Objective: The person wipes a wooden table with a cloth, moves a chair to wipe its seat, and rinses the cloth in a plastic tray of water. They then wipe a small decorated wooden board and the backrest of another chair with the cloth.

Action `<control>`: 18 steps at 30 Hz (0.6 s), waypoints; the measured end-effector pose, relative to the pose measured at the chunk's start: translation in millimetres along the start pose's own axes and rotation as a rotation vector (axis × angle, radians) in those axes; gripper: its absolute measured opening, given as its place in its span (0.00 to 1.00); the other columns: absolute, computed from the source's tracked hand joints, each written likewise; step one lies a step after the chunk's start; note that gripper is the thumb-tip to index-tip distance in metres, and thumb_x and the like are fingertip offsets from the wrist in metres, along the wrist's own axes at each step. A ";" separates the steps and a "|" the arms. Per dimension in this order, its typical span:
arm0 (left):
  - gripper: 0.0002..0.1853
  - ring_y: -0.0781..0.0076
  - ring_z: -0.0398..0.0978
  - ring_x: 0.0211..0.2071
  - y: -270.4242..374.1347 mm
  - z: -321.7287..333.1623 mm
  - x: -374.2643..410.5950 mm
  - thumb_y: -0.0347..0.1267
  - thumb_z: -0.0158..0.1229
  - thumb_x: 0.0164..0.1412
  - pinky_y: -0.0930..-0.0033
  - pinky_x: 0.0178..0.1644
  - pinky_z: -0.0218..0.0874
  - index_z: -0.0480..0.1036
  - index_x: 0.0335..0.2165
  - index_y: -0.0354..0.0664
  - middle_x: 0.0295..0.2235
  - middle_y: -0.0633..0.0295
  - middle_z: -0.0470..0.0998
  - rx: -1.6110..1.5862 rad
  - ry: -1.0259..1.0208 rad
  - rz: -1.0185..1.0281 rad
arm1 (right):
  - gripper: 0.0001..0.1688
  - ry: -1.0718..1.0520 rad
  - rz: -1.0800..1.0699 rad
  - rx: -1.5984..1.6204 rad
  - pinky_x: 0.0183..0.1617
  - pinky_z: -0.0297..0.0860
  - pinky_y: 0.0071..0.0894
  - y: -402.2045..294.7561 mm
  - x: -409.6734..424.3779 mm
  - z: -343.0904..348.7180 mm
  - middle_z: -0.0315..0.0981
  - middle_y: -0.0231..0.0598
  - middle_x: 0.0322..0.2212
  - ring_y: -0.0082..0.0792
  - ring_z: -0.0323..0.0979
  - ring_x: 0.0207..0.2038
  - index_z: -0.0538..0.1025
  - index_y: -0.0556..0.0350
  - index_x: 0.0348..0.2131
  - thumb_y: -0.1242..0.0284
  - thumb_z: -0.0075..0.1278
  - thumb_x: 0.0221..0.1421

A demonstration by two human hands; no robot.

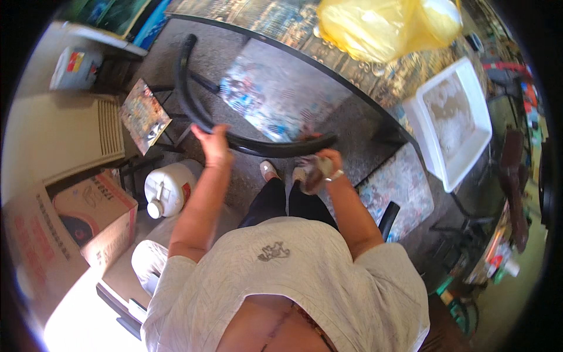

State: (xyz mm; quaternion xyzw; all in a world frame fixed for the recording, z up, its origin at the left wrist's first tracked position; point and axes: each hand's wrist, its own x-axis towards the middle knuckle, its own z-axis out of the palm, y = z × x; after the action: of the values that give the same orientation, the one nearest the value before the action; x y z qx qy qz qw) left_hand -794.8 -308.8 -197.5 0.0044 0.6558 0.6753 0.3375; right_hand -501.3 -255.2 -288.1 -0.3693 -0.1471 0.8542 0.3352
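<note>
A long, curved black tube (264, 147) is held up before me above the floor. My left hand (214, 143) grips it near its middle, thumb and fingers around it. Close to the tube's right end is my right hand (327, 163), which holds a blurred brownish cloth (316, 174); some of its fingers seem to lie behind the tube, and its hold there is partly hidden. The tube's far end rises to the upper left, near a stool with a patterned seat (286, 92).
A patterned table (281, 22) bears a yellow plastic bag (382, 26) and a white plastic tub (462, 127). At left are a small square stool (144, 116), a white jerrycan (165, 191) and cardboard boxes (94, 207). Another patterned seat (404, 189) is at right.
</note>
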 end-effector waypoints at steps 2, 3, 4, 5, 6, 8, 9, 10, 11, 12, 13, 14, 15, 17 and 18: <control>0.45 0.65 0.61 0.39 -2.9 39.4 -47.7 0.20 0.52 0.39 0.66 0.46 0.54 0.39 0.54 0.46 0.42 0.55 0.60 -0.072 0.059 -0.057 | 0.19 -0.004 -0.191 -0.409 0.42 0.67 0.32 -22.3 -9.5 -72.7 0.68 0.48 0.37 0.38 0.69 0.39 0.72 0.68 0.31 0.78 0.45 0.33; 0.47 0.65 0.62 0.39 -11.7 45.7 -57.7 0.20 0.53 0.40 0.67 0.46 0.54 0.35 0.55 0.45 0.43 0.55 0.60 -0.059 0.065 -0.098 | 0.23 0.012 -0.228 -0.383 0.43 0.67 0.34 -35.3 -20.8 -69.9 0.68 0.48 0.39 0.40 0.68 0.40 0.70 0.67 0.36 0.76 0.44 0.33; 0.48 0.64 0.62 0.41 -4.1 59.4 -76.8 0.20 0.53 0.40 0.69 0.47 0.53 0.33 0.56 0.44 0.43 0.54 0.60 -0.097 0.043 -0.085 | 0.28 0.030 -0.265 -0.360 0.45 0.66 0.35 -50.2 -33.0 -65.5 0.67 0.48 0.40 0.41 0.68 0.41 0.68 0.66 0.40 0.75 0.43 0.33; 0.47 0.64 0.62 0.42 -5.1 69.4 -88.8 0.20 0.54 0.40 0.69 0.48 0.53 0.35 0.55 0.41 0.43 0.54 0.60 -0.087 0.049 -0.088 | 0.33 0.020 -0.187 -0.135 0.45 0.67 0.38 -68.3 -43.4 -58.1 0.68 0.47 0.40 0.43 0.69 0.39 0.66 0.62 0.46 0.72 0.42 0.33; 0.45 0.63 0.62 0.42 -11.5 81.2 -97.0 0.21 0.55 0.40 0.69 0.48 0.53 0.39 0.54 0.39 0.43 0.52 0.61 -0.046 0.022 -0.055 | 0.33 0.055 -0.254 -0.131 0.46 0.66 0.38 -78.2 -53.9 -68.9 0.68 0.47 0.40 0.43 0.69 0.40 0.66 0.61 0.46 0.71 0.42 0.34; 0.44 0.63 0.62 0.42 -55.7 92.8 -109.2 0.23 0.58 0.39 0.68 0.48 0.54 0.41 0.53 0.36 0.43 0.50 0.61 0.004 0.017 0.087 | 0.33 0.127 -0.385 -0.106 0.47 0.65 0.38 -87.1 -69.1 -89.0 0.67 0.47 0.41 0.43 0.68 0.42 0.66 0.61 0.46 0.69 0.41 0.35; 0.45 0.63 0.62 0.41 -47.6 104.5 -131.1 0.24 0.59 0.40 0.67 0.48 0.54 0.40 0.53 0.35 0.42 0.50 0.61 -0.052 -0.019 -0.030 | 0.33 0.148 -0.397 -0.018 0.48 0.65 0.39 -91.4 -78.7 -82.8 0.67 0.47 0.42 0.43 0.67 0.43 0.66 0.61 0.46 0.69 0.40 0.35; 0.48 0.62 0.62 0.43 -56.3 107.1 -144.9 0.27 0.60 0.41 0.68 0.48 0.53 0.36 0.54 0.34 0.44 0.49 0.60 -0.012 -0.044 -0.032 | 0.33 0.161 -0.395 0.067 0.48 0.64 0.39 -98.5 -89.8 -59.4 0.66 0.48 0.43 0.43 0.66 0.44 0.66 0.61 0.46 0.69 0.40 0.36; 0.51 0.61 0.61 0.44 -64.9 107.9 -155.5 0.29 0.61 0.43 0.68 0.49 0.53 0.32 0.55 0.33 0.45 0.47 0.59 0.028 -0.084 -0.037 | 0.32 0.181 -0.406 0.154 0.48 0.64 0.40 -102.7 -101.1 -48.3 0.66 0.48 0.43 0.44 0.66 0.45 0.66 0.61 0.46 0.69 0.39 0.36; 0.53 0.59 0.62 0.45 -70.1 107.4 -170.1 0.32 0.61 0.44 0.68 0.50 0.53 0.29 0.55 0.31 0.46 0.46 0.59 0.124 -0.172 -0.059 | 0.32 0.224 -0.491 0.070 0.49 0.63 0.41 -99.7 -107.0 -82.1 0.64 0.48 0.44 0.44 0.64 0.46 0.64 0.65 0.47 0.71 0.37 0.39; 0.55 0.58 0.62 0.46 -75.8 105.2 -184.7 0.35 0.61 0.45 0.68 0.50 0.52 0.26 0.54 0.30 0.47 0.44 0.59 0.222 -0.255 -0.083 | 0.31 0.271 -0.569 -0.014 0.51 0.61 0.43 -95.1 -111.0 -117.7 0.63 0.49 0.45 0.45 0.62 0.48 0.62 0.70 0.48 0.72 0.34 0.42; 0.57 0.56 0.62 0.47 -81.4 101.3 -191.6 0.38 0.61 0.46 0.68 0.51 0.52 0.22 0.54 0.29 0.48 0.42 0.59 0.320 -0.325 -0.104 | 0.31 0.264 -0.545 0.116 0.50 0.61 0.43 -92.5 -118.3 -106.2 0.64 0.48 0.45 0.46 0.63 0.47 0.62 0.68 0.48 0.71 0.35 0.43; 0.58 0.55 0.62 0.48 -86.7 96.4 -191.7 0.41 0.59 0.47 0.67 0.51 0.52 0.20 0.53 0.28 0.49 0.41 0.59 0.459 -0.431 -0.133 | 0.29 0.336 -0.494 0.186 0.50 0.61 0.45 -92.9 -120.8 -98.7 0.64 0.47 0.45 0.47 0.63 0.47 0.64 0.65 0.47 0.68 0.35 0.46; 0.60 0.52 0.61 0.50 -89.4 78.2 -179.4 0.46 0.57 0.48 0.67 0.52 0.52 0.17 0.52 0.27 0.50 0.39 0.59 0.738 -0.643 -0.182 | 0.27 0.522 -0.392 0.243 0.51 0.60 0.47 -89.7 -119.6 -91.0 0.65 0.47 0.45 0.48 0.64 0.46 0.66 0.61 0.46 0.63 0.34 0.50; 0.55 0.52 0.62 0.50 -52.6 77.7 -180.0 0.49 0.55 0.49 0.65 0.51 0.54 0.26 0.55 0.29 0.47 0.40 0.63 0.673 -0.738 -0.256 | 0.27 0.644 -0.348 0.225 0.51 0.59 0.48 -84.1 -117.8 -95.2 0.65 0.47 0.45 0.48 0.63 0.47 0.66 0.60 0.45 0.62 0.34 0.51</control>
State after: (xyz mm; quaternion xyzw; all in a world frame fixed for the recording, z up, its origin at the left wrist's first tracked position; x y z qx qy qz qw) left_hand -597.3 -327.9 -154.8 0.2705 0.6694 0.3335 0.6062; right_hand -333.7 -273.5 -248.5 -0.5493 0.0000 0.6356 0.5424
